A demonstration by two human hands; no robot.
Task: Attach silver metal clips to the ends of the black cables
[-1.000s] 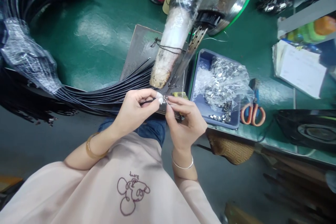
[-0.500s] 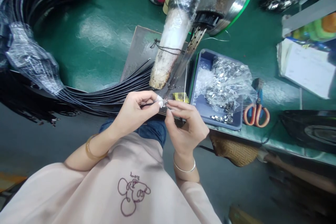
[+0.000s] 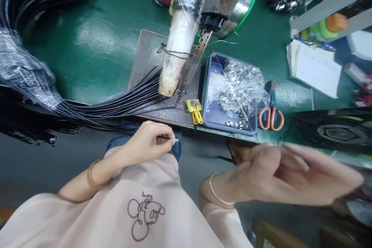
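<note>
My left hand is closed in a pinch on the end of a black cable, in front of the bench edge. White wrapping covers a fingertip, and the cable's very tip is too small to make out. Out to the right, beyond the bench edge, my right hand is blurred, with its fingers stretched out and nothing visible in them. A bundle of black cables lies on a grey board, their ends beneath a white-wrapped tube and a soldering iron.
A blue tray holds bagged small metal parts. Orange-handled scissors lie beside it, and a yellow clip-like tool on its left. Behind are a solder spool and a notepad. A cardboard box stands below right.
My right hand has left the cable end and swung far right, its fingers spreading. My left hand has drawn the cable end down, away from the soldering iron. The view has shifted slightly.
</note>
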